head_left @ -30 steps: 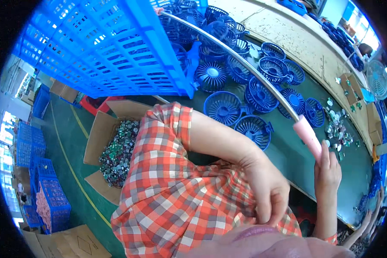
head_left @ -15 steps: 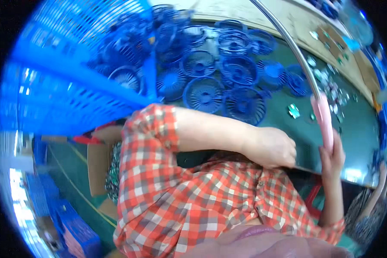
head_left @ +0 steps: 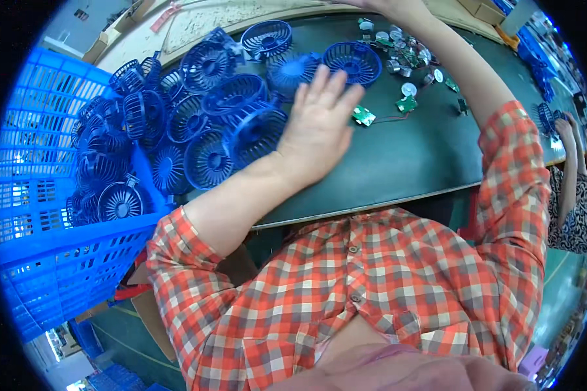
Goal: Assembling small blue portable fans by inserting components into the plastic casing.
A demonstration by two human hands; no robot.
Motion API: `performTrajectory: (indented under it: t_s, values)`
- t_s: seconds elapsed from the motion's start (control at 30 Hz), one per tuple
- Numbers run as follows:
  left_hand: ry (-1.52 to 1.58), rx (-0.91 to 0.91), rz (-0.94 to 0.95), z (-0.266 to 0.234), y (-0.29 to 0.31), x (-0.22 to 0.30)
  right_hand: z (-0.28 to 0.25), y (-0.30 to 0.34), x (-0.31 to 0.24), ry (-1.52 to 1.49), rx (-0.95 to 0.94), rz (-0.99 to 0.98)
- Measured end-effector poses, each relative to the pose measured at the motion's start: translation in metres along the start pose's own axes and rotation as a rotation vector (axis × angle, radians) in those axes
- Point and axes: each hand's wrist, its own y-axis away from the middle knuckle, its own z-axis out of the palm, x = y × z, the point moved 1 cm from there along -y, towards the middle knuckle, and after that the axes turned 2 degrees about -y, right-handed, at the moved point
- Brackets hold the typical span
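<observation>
My left hand (head_left: 316, 133) is open, its fingers spread over the green tabletop (head_left: 398, 159), beside a group of round blue plastic fan grilles (head_left: 212, 159). Its fingertips overlap a blurred blue grille (head_left: 293, 72) in the picture, and I cannot tell whether they touch it. Another grille (head_left: 257, 137) stands tilted next to my wrist. My right arm stretches to the far side, and my right hand (head_left: 398, 6) is cut off by the upper edge, so its fingers are mostly hidden. A small green circuit board (head_left: 363, 116) with a thin wire lies right of my left hand.
A blue slatted crate (head_left: 59, 234) full of grilles stands at the left. Several small motors with green boards (head_left: 404, 52) are heaped at the far right. A pale ledge (head_left: 202, 26) runs along the back. Another person's arm (head_left: 569, 153) shows at the right edge.
My right hand has gone from the pink handle of the metal rod up to the far edge. My left hand has moved forward from the table's near edge and spread its fingers. The view has turned.
</observation>
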Motion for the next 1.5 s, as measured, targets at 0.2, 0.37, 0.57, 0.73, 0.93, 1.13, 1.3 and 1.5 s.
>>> performTrajectory:
  t_s: [0.2, 0.37, 0.57, 0.73, 0.93, 1.13, 1.3, 1.5]
  values:
    - [-0.072, 0.021, -0.037, -0.002, 0.002, -0.02, -0.052, 0.08, -0.03, -0.437, 0.017, -0.025]
    - [-0.123, 0.056, -0.021, -0.002, -0.003, -0.018, -0.08, 0.202, -0.056, -0.431, 0.081, 0.025]
    - [-0.013, 0.23, 0.1, -0.021, -0.002, 0.003, -0.083, 0.254, -0.083, -0.481, 0.054, 0.41]
    - [0.022, 0.307, 0.289, -0.033, 0.011, 0.027, -0.079, 0.241, -0.069, -0.324, -0.073, 0.351]
    - [0.178, 0.15, 0.577, -0.025, 0.029, 0.051, -0.061, 0.188, -0.049, -0.197, -0.162, 0.231]
    - [0.207, -0.067, 0.563, -0.021, 0.032, 0.053, -0.035, 0.162, -0.035, -0.257, -0.135, 0.089]
    - [0.387, 0.033, 0.432, -0.025, 0.03, 0.052, -0.036, 0.177, -0.043, -0.256, -0.114, -0.024]
    - [0.343, 0.023, 0.26, -0.028, 0.015, 0.023, -0.05, 0.181, -0.055, -0.19, -0.192, -0.037]
